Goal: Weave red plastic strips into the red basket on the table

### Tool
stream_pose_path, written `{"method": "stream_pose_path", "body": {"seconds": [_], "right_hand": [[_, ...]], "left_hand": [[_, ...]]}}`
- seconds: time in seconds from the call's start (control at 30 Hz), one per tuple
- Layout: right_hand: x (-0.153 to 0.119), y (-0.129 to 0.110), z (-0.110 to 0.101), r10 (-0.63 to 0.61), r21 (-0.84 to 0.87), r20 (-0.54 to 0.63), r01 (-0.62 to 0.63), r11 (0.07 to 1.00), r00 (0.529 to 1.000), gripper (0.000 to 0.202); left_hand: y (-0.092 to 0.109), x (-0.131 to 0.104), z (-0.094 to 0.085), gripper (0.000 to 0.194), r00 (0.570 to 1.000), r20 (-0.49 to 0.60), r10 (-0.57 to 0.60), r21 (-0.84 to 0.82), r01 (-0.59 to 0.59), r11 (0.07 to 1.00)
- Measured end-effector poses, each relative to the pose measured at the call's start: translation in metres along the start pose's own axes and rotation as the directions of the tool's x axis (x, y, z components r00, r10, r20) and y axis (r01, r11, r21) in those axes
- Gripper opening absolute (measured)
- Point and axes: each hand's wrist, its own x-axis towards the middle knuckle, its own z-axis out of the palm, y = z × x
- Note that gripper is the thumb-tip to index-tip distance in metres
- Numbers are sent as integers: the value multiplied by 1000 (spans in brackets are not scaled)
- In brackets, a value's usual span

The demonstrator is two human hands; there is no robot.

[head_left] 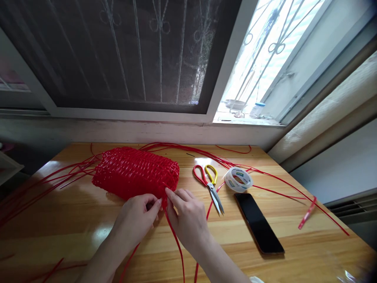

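Note:
A red woven piece (135, 173), shaped like a rounded basket on its side, lies on the wooden table (224, 251). At its near right corner my left hand (144, 212) is closed, thumb and index finger pinched by a red strand. My right hand (187, 212) touches the same corner from the right, its fingers closed on the red strands there. One loose red strand (178, 243) hangs from between the hands toward the table's front. The exact grip of the fingertips is partly hidden.
Scissors (211, 188) with red and yellow handles lie right of my hands, near a tape roll (238, 179) and a black phone (259, 224). Long red strands (282, 175) spread left and right. A window (132, 59) stands behind.

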Motion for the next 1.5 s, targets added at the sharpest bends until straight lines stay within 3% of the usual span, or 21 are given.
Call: {"method": "stream_pose_path", "body": {"seconds": [0.2, 0.37, 0.6, 0.8, 0.9, 1.07, 1.23, 1.37, 1.5], "right_hand": [[-1, -6, 6, 57, -37, 25, -56, 998, 998, 21], [1, -1, 10, 92, 52, 68, -96, 994, 993, 19], [5, 8, 10, 110, 176, 73, -121, 977, 991, 22], [-2, 6, 17, 68, 64, 19, -69, 996, 998, 35], [-4, -2, 18, 121, -19, 107, -120, 993, 987, 41], [6, -16, 5, 211, -148, 359, -168, 975, 909, 43], [17, -16, -7, 175, -243, 374, -86, 966, 911, 12], [16, -12, -6, 159, -229, 355, -79, 970, 921, 10], [15, -14, -8, 187, -199, 437, -108, 974, 880, 10]], "left_hand": [[-2, -1, 1, 33, 999, -16, 45, 74, -44, 996], [-2, -3, 1, 33, 998, 4, 64, 75, -64, 995], [6, -8, 10, 26, 993, 116, 35, -89, -24, 996], [7, -8, 14, 20, 993, 114, 41, -57, -34, 998], [7, -6, 14, 22, 993, 107, 45, -79, -36, 996], [9, -3, 14, 19, 995, 103, -2, -33, 5, 999], [11, -4, 14, 20, 996, 80, -48, 62, 43, 997], [13, -3, 20, 13, 995, 81, -66, 113, 56, 992], [9, -1, 29, 8, 996, 56, -66, 128, 59, 990]]}}
